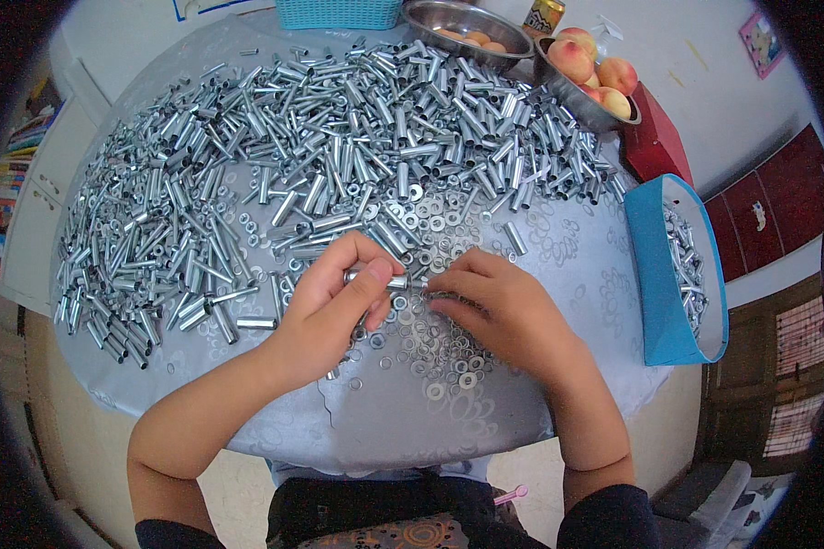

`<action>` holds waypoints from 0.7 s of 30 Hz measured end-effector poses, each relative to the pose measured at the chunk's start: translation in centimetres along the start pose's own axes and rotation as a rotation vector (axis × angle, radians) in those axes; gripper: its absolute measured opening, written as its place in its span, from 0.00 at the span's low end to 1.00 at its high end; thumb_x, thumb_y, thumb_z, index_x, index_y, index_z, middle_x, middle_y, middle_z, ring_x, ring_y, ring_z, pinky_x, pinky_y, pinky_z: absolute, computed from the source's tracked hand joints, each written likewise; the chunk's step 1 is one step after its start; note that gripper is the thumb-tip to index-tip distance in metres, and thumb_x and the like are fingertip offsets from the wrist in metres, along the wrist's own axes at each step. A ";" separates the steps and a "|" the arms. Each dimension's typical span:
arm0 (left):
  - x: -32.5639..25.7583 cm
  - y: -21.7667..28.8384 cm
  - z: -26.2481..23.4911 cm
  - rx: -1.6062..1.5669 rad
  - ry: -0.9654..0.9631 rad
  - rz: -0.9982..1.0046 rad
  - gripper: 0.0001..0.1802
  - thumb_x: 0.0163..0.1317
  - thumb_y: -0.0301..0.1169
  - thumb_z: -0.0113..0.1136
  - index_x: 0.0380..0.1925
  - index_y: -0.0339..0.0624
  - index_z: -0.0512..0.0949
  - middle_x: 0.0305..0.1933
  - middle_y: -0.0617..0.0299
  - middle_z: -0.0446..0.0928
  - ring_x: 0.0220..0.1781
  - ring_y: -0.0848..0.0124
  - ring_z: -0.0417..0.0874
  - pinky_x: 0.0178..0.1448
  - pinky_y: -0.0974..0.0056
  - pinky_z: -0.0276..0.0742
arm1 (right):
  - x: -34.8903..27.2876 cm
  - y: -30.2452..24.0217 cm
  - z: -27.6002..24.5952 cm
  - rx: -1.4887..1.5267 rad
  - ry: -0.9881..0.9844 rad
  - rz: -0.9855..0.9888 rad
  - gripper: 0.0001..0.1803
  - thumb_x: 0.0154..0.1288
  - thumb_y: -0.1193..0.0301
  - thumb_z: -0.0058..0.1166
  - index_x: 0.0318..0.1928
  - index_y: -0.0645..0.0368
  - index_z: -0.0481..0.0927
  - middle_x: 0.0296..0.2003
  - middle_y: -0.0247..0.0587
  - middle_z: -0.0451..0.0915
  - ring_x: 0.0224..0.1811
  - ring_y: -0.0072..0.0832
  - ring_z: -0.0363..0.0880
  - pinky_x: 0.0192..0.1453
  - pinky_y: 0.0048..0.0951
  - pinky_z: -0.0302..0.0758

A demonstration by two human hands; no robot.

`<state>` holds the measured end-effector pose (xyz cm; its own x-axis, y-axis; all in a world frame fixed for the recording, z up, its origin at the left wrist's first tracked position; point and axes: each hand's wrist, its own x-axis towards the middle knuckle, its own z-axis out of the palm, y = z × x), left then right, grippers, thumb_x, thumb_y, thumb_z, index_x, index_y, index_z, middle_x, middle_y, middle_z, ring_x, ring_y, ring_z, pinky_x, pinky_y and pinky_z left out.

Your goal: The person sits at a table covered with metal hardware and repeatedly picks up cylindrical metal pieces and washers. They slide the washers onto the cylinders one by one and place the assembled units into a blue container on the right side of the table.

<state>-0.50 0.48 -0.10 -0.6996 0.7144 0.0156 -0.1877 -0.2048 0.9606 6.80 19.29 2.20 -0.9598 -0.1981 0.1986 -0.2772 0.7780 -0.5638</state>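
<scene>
Left hand [348,291] grips metal sleeve [397,283] above table's [275,416] middle; right hand [474,291] pinched, contents unclear.
Looks partway: blue bin [652,274] at right edge holds metal parts [686,265]; big heap [357,123] seemingly undone along far edge.

Passage lies over the near tablecloth [412,428]; piled metal tubes [402,178] block beyond; a blue bin [657,274] stands rightward.

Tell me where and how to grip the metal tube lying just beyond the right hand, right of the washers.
Probably best pinched across the middle of the metal tube, coming from the right: it lies flat, its long sides suit thumb and finger, and tablecloth shows along its right side, while washers lie to its left.
</scene>
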 end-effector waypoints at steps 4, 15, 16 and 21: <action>0.0 0.1 0.1 -0.003 -0.005 -0.001 0.09 0.64 0.34 0.45 0.33 0.39 0.65 0.27 0.65 0.65 0.22 0.78 0.63 0.26 0.74 0.60 | 0.0 0.6 0.8 -0.119 0.010 -0.068 0.11 0.49 0.72 0.55 0.36 0.57 0.77 0.28 0.42 0.72 0.32 0.39 0.74 0.35 0.35 0.71; 0.0 0.2 0.1 0.013 -0.008 -0.010 0.09 0.64 0.34 0.44 0.33 0.38 0.65 0.26 0.66 0.64 0.22 0.79 0.64 0.26 0.74 0.59 | 0.1 -0.7 0.1 0.193 0.099 0.104 0.09 0.49 0.74 0.58 0.34 0.59 0.76 0.30 0.40 0.74 0.30 0.33 0.74 0.34 0.30 0.71; 0.0 0.3 0.1 0.015 -0.007 -0.014 0.09 0.64 0.34 0.44 0.34 0.38 0.65 0.26 0.66 0.64 0.22 0.79 0.64 0.26 0.75 0.60 | 0.2 -1.0 -0.1 0.266 0.136 0.146 0.09 0.49 0.74 0.58 0.34 0.59 0.77 0.30 0.40 0.75 0.30 0.30 0.74 0.33 0.28 0.70; 0.0 0.3 0.2 0.033 0.003 0.001 0.10 0.64 0.35 0.44 0.34 0.38 0.66 0.25 0.66 0.64 0.22 0.80 0.64 0.27 0.75 0.60 | 0.1 -0.6 0.0 0.498 0.179 0.181 0.11 0.50 0.73 0.60 0.37 0.59 0.78 0.31 0.35 0.77 0.30 0.19 0.72 0.32 0.20 0.68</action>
<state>-0.39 0.55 0.30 -0.7019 0.7121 0.0154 -0.1642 -0.1828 0.9693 6.88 18.77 2.58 -0.9839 0.0503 0.1718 -0.1370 0.4060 -0.9036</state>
